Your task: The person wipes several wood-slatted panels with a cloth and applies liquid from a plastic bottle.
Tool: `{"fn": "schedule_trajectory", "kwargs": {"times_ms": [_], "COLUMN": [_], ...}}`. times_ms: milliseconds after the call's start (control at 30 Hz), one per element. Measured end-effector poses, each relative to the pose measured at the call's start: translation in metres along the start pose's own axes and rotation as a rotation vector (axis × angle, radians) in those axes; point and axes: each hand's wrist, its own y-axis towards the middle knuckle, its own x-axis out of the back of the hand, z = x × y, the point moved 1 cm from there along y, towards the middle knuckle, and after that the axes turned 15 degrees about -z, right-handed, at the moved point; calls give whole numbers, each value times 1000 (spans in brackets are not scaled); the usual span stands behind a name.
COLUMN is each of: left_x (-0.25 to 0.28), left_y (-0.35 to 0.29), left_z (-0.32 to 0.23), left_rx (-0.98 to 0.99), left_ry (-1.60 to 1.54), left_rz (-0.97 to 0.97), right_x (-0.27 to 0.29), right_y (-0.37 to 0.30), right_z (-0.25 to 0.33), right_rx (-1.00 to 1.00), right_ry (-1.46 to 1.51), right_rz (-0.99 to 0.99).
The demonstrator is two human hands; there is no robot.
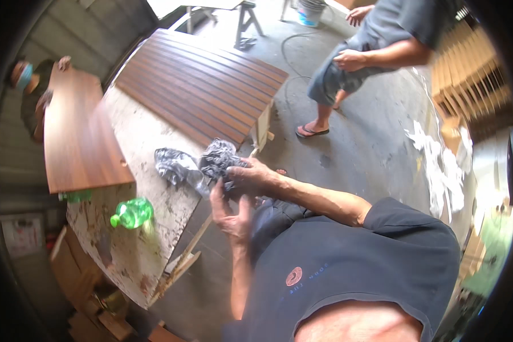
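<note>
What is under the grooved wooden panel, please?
Under the grooved wooden panel, the stained worktable and a pale wooden support show at its edges; the rest is covered.

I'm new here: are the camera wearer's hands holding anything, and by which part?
A crumpled grey bundle, seemingly cloth, is held at its lower right edge by the right hand; whether the left hand, just below, grips it cannot be told.

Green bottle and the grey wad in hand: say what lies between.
In the head view, a shiny, crumpled bundle lies on the tabletop between the bottle and wad.
</note>
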Motion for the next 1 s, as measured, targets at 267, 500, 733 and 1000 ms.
{"fn": "schedule_trajectory", "kwargs": {"times_ms": [267,500,733,1000], "left_x": [-66,-84,-159,-229], "left_y": [19,55,107,196], "left_z": [17,56,76,138], "left_rx": [152,189,86,-463], "left_ry": [56,194,433,843], "left_rz": [120,-6,-158,-176], "right_x": [124,174,218,210], "right_y": [-38,5,93,167], "right_z": [45,64,111,264], "right_rx": [75,107,-4,236], "right_ry": [251,166,-60,-56], "right_rz": [-269,-363,-315,96]}}
